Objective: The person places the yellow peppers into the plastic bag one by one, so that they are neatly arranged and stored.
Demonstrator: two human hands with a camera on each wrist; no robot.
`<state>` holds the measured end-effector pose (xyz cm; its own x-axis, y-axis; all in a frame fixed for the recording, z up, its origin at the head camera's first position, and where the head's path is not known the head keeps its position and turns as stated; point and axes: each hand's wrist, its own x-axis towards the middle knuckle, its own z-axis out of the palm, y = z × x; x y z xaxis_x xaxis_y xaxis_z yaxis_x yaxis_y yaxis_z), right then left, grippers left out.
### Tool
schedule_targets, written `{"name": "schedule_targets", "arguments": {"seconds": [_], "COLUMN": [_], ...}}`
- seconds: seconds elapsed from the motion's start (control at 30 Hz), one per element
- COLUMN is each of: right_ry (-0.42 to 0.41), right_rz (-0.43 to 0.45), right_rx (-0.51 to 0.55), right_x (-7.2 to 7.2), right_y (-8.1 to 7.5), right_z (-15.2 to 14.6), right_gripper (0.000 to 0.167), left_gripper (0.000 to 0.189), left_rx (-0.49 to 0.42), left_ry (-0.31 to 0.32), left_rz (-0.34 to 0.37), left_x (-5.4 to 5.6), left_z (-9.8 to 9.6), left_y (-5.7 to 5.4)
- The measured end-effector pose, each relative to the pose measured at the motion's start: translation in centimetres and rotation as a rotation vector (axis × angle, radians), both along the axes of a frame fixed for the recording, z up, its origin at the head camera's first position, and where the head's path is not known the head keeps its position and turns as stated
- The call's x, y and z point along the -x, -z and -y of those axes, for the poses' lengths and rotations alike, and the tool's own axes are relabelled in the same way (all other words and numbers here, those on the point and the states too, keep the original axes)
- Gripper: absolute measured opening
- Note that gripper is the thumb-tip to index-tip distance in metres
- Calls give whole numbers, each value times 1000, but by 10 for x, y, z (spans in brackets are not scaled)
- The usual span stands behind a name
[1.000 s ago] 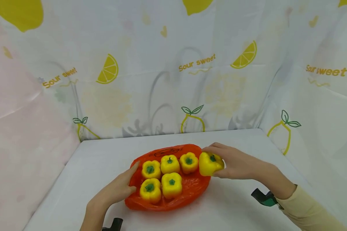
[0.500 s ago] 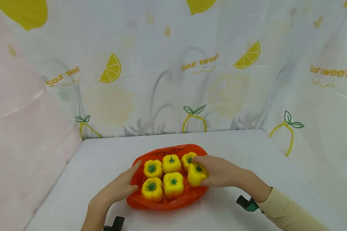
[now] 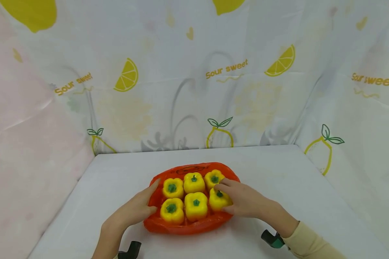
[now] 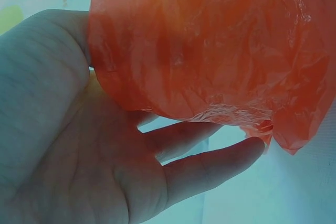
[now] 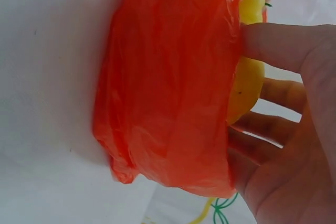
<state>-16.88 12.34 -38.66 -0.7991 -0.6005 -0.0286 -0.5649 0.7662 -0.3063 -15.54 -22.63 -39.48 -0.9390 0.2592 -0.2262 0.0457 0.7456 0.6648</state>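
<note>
A red plastic bag (image 3: 194,227) lies opened wide on the table, with several yellow bell peppers (image 3: 196,205) standing in two rows inside. My left hand (image 3: 129,212) holds the bag's left rim, with the index finger and thumb hooked over it. In the left wrist view, the left hand's other fingers (image 4: 210,174) lie along the outside of the red film. My right hand (image 3: 246,198) grips the front right yellow bell pepper (image 3: 218,200) at the bag's right side. In the right wrist view, the bag's wall hides most of that pepper (image 5: 248,90).
The bag rests on a white table (image 3: 253,158). A white curtain (image 3: 162,100) with lemon prints stands behind and at both sides. Dark wrist-worn devices (image 3: 272,239) sit below each wrist.
My right hand has carried the yellow bell pepper left and down, from beyond the bag's right rim into the front row. My left hand has stayed at the left rim.
</note>
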Motion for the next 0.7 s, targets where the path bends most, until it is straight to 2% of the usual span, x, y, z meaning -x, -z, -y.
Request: {"name": "schedule_targets", "arguments": {"seconds": [0.27,0.47,0.7], "right_ry": [20,87,156], "right_rz": [-47,-25,-47], "right_rx": [46,113,193], "right_x": [-4,-11,-15], "right_y": [9,11,4], "right_z": [-6,-7,-15], "right_gripper": [51,57,55], "left_gripper": [81,84,83], "left_rx": [7,-4,-29], "left_ry": [-14,4,-48], "left_rz": [2,-60,-124], "left_x": [1,-5,-14], "left_z": [0,10,23], "left_y": [0,-1,5]}}
